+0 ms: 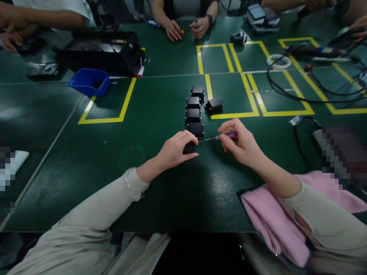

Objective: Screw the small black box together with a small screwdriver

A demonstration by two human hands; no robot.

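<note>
My left hand is closed around a small black box on the green table, fingers over the top and thumb along the near side. In my right hand is a screwdriver with a translucent purplish handle, held nearly level. Its thin shaft points left, and the tip reaches the right side of the held box; exact contact is too small to tell. Beyond the left hand, several similar black boxes stand in a column. Another black box sits turned at an angle to the right of that column.
A blue bin and stacked black trays stand at the back left. Cables and a white ring lie at the right. A pink cloth is under my right forearm. Across the table are other people's hands.
</note>
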